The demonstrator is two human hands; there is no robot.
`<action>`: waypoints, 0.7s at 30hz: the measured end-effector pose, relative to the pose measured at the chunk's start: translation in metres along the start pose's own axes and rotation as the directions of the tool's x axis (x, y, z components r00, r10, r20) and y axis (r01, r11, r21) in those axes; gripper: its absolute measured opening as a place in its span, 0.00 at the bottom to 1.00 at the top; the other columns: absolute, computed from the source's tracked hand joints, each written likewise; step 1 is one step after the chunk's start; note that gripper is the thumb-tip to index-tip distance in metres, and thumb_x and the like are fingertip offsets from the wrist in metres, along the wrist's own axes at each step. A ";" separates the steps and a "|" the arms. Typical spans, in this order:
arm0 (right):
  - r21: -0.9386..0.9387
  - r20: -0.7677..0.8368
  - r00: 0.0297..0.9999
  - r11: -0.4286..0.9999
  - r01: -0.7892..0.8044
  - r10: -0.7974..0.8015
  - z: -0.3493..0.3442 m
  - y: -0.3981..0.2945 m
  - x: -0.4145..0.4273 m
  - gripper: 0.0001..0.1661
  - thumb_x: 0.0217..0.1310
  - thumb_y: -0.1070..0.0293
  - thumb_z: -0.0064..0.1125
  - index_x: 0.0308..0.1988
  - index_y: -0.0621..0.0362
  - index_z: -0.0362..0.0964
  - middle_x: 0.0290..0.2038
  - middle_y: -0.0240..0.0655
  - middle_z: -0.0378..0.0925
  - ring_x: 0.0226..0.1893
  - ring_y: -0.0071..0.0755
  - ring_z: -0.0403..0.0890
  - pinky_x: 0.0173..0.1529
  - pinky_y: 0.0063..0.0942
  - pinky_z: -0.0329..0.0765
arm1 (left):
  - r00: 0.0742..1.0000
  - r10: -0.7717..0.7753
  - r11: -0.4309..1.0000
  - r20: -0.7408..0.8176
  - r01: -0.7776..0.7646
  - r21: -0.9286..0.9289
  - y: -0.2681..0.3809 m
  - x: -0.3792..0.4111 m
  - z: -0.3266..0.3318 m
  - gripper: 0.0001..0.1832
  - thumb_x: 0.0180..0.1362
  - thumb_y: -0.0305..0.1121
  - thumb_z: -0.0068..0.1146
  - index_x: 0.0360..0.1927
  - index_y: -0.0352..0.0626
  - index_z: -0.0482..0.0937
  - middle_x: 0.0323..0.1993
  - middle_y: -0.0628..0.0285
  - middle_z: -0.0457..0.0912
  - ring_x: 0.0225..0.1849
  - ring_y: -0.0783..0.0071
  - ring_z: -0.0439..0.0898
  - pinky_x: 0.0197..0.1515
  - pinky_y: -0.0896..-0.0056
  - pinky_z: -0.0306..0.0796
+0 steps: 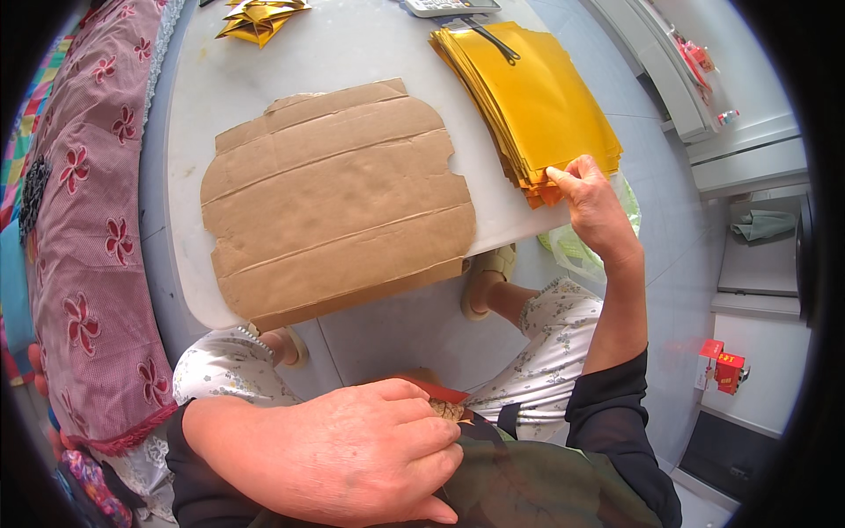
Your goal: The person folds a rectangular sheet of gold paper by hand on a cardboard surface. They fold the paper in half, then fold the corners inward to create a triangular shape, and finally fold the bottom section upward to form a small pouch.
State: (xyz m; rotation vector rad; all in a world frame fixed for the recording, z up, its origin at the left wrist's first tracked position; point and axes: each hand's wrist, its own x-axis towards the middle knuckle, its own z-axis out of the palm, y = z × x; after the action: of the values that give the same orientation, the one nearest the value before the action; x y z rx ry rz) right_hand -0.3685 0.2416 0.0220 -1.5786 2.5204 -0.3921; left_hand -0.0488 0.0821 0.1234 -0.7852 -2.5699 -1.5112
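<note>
At the near corner of a stack of gold paper sheets, my right hand pinches the edge of a sheet between thumb and forefinger. My left hand is held close in front of my body, back side up. Its fingers are curled, and what is under them is hidden. A flattened piece of creased brown cardboard lies in front of me, its near edge overhanging the white tabletop. Several folded gold paper pieces sit at the far left of the table.
A dark-handled tool lies on the stack, near a white device with buttons. A pale green plastic bag hangs below the table's right corner. A pink flowered cover runs along the left. Red boxes are at the right.
</note>
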 end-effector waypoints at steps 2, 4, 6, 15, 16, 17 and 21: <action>-0.034 -0.002 1.000 0.999 0.004 -0.004 0.001 0.000 0.000 0.22 0.59 0.84 0.50 0.52 0.61 0.78 0.40 0.42 0.71 0.43 0.42 0.78 0.50 0.33 0.77 | 0.997 0.013 1.000 -0.077 -0.014 -0.015 -0.004 -0.006 0.014 0.21 0.56 0.43 0.64 0.40 0.32 0.77 0.42 0.49 0.79 0.42 0.53 0.78 0.49 0.58 0.72; -0.064 -0.006 1.000 0.998 0.005 -0.005 0.002 -0.002 0.000 0.22 0.60 0.83 0.50 0.53 0.61 0.78 0.40 0.42 0.71 0.43 0.42 0.78 0.50 0.33 0.77 | 0.999 0.012 1.000 -0.050 -0.013 -0.016 -0.007 -0.008 0.017 0.20 0.60 0.45 0.61 0.36 0.33 0.75 0.35 0.53 0.76 0.37 0.56 0.77 0.48 0.59 0.72; -0.033 -0.021 1.000 0.999 0.000 -0.001 0.004 -0.002 0.000 0.22 0.61 0.83 0.50 0.54 0.61 0.78 0.40 0.43 0.71 0.43 0.42 0.78 0.51 0.33 0.77 | 1.000 0.001 1.000 -0.031 -0.001 -0.013 -0.006 -0.008 0.017 0.20 0.60 0.44 0.61 0.36 0.33 0.75 0.35 0.53 0.76 0.37 0.56 0.77 0.47 0.59 0.72; -0.341 -0.165 0.981 0.939 0.041 -0.103 0.009 -0.006 0.004 0.23 0.57 0.82 0.51 0.52 0.59 0.79 0.65 0.44 0.66 0.55 0.46 0.68 0.61 0.34 0.71 | 1.000 0.015 1.000 0.014 -0.016 0.026 0.004 0.000 -0.002 0.21 0.55 0.41 0.65 0.42 0.31 0.77 0.44 0.47 0.80 0.42 0.52 0.79 0.48 0.59 0.72; -0.333 -0.145 0.983 0.941 0.057 -0.110 0.008 -0.007 0.007 0.23 0.56 0.82 0.51 0.52 0.59 0.79 0.68 0.43 0.64 0.56 0.46 0.67 0.63 0.34 0.70 | 0.999 0.016 1.000 -0.040 -0.016 0.009 0.001 -0.006 0.010 0.21 0.55 0.41 0.65 0.42 0.31 0.77 0.44 0.47 0.80 0.42 0.53 0.79 0.48 0.59 0.72; -0.322 -0.109 0.990 0.946 0.049 -0.088 0.006 -0.009 0.009 0.23 0.56 0.82 0.51 0.51 0.60 0.79 0.68 0.42 0.65 0.55 0.46 0.67 0.63 0.33 0.69 | 0.998 0.014 1.000 -0.068 -0.014 0.001 0.000 -0.007 0.013 0.21 0.55 0.41 0.65 0.42 0.31 0.77 0.44 0.47 0.80 0.42 0.53 0.79 0.48 0.59 0.72; -0.290 -0.105 0.990 0.955 0.055 -0.090 0.005 -0.009 0.015 0.21 0.55 0.81 0.52 0.50 0.65 0.78 0.63 0.39 0.72 0.55 0.46 0.68 0.64 0.33 0.68 | 0.996 0.002 1.000 -0.086 -0.003 -0.010 0.003 -0.009 0.012 0.21 0.55 0.41 0.64 0.42 0.32 0.77 0.43 0.47 0.80 0.42 0.53 0.79 0.47 0.59 0.72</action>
State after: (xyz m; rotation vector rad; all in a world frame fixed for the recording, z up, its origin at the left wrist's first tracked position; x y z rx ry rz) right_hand -0.3659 0.2239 0.0204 -1.8022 2.7156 -0.1328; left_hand -0.0372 0.0904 0.1171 -0.7075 -2.5011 -1.5229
